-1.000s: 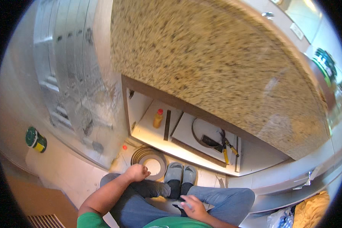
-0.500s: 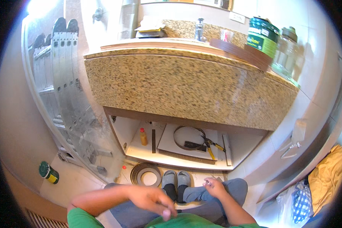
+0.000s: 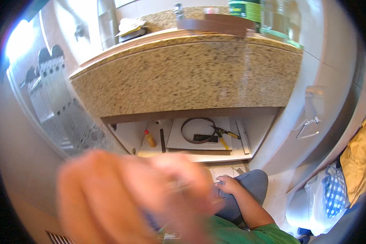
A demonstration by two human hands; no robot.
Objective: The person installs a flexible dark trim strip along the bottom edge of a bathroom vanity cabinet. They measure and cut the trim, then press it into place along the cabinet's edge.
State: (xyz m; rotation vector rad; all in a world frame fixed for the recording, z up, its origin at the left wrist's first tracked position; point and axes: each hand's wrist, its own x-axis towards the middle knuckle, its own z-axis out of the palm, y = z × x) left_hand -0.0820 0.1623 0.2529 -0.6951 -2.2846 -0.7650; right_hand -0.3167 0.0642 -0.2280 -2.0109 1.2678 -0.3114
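My left hand (image 3: 126, 195) is raised close to the camera, large and smeared by motion; its fingers look bent, but whether they hold anything does not show. My right hand (image 3: 228, 185) rests at my right knee, its fingers closed around something small that I cannot make out. Beyond my hands is the open cabinet (image 3: 268, 124) under the counter. Inside lie a dark hoop of edging strip (image 3: 184, 132), yellow-handled snips (image 3: 223, 138), a white board (image 3: 175, 140), a dark narrow strip (image 3: 162, 140) and a yellow bottle with a red cap (image 3: 150, 139).
Above the cabinet runs a speckled granite counter front (image 3: 187, 77). On top are a coiled brown strip (image 3: 215, 25), a green can (image 3: 248, 10) and a clear jug (image 3: 280, 20). A folded ladder (image 3: 55, 89) leans left; a plastic bag (image 3: 317, 199) and yellow cloth (image 3: 356, 158) are right.
My left hand has risen from my lap toward the camera and covers the floor coil and slippers. The view has shifted; my right hand stays at my knee.
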